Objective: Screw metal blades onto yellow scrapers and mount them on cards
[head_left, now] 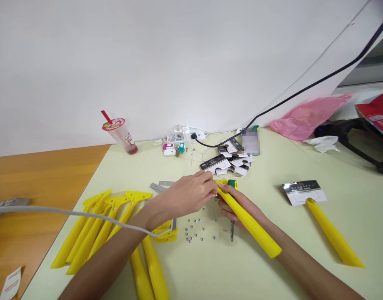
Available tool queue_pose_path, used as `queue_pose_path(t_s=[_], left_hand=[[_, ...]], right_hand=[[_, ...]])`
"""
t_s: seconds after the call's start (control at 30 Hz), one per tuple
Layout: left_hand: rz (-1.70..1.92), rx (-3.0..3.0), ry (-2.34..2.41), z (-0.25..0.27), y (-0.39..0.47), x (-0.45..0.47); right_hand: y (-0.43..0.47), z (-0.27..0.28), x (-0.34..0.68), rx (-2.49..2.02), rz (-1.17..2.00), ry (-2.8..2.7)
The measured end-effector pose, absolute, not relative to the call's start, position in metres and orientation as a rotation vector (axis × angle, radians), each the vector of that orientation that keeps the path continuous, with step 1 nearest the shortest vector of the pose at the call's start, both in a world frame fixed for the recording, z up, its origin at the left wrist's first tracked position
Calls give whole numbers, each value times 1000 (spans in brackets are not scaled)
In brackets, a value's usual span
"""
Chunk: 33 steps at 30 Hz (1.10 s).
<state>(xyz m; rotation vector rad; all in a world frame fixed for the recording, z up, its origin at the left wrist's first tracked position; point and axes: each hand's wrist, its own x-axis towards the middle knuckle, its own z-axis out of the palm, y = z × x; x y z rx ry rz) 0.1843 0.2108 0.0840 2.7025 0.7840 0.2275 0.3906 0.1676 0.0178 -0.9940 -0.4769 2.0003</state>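
A yellow scraper (249, 223) lies slanted across my right hand (241, 204), its handle pointing toward me. The same hand's fingers are also closed around a screwdriver, whose green handle end (232, 183) shows above and metal shaft (231, 231) below. My left hand (194, 189) is pinched at the scraper's head end; whatever is between the fingertips is too small and hidden to name. Several small metal screws or nuts (195, 235) are scattered on the table below my hands. More yellow scrapers (97, 229) lie in a group at the left, partly behind my left forearm.
A finished-looking scraper (331, 233) with a card sleeve (304, 192) lies right. Card sleeves (224, 162), a power strip (197, 135) and a cup with straw (124, 137) stand behind. Metal blades (158, 186) lie left of centre. A grey cable (85, 214) crosses my left forearm.
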Motion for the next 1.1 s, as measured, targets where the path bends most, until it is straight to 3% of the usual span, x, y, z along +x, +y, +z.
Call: queue_pose_path(t_s=[0.37,0.8,1.1], left_hand=[[657,1821,866,87,225,180],[810,1801,794,87,224,185],[1023,1861,830,90,222,185]], right_hand=[[171,12,398,-923,1975,-538],[175,1,400,-980,1872,-697],[164,11,396,-945,1554,-727]])
